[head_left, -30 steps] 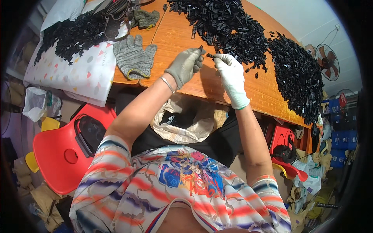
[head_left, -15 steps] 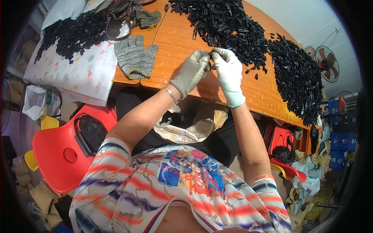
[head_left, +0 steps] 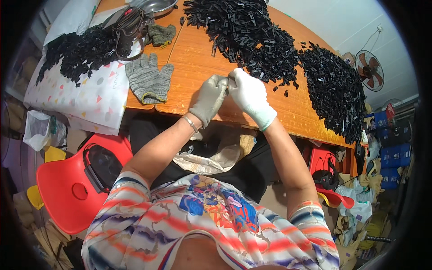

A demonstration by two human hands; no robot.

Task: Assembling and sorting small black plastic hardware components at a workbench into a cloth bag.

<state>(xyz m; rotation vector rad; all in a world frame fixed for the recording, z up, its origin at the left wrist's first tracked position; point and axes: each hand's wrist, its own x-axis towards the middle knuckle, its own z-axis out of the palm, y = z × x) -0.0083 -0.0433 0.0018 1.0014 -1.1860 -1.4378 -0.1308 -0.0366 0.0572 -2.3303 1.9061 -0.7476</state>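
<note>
My left hand (head_left: pixel 210 99), in a greyish glove, and my right hand (head_left: pixel 250 96), in a white knitted glove, meet over the near part of the wooden table. The fingers of both are closed and pressed together at the tips. A small dark piece seems to sit between them, mostly hidden by the fingers. Beyond my hands lies a large pile of small black plastic pieces (head_left: pixel 243 33). A second pile of black pieces (head_left: pixel 333 90) spreads along the table's right side. An open sack (head_left: pixel 209 164) with a pale rim rests at my lap, below my hands.
Left of my hands lie a grey knitted glove (head_left: pixel 149 78) and another crumpled glove (head_left: pixel 161 35). More black pieces (head_left: pixel 83 54) and a bag with a strap (head_left: pixel 128 27) cover a patterned sheet (head_left: pixel 90 99). A metal bowl (head_left: pixel 157 6) stands behind. Red chairs (head_left: pixel 67 180) flank me.
Both hands have come slightly down and left in the picture, still fingertip to fingertip. The whole view has shifted a little, bringing the metal bowl further into sight.
</note>
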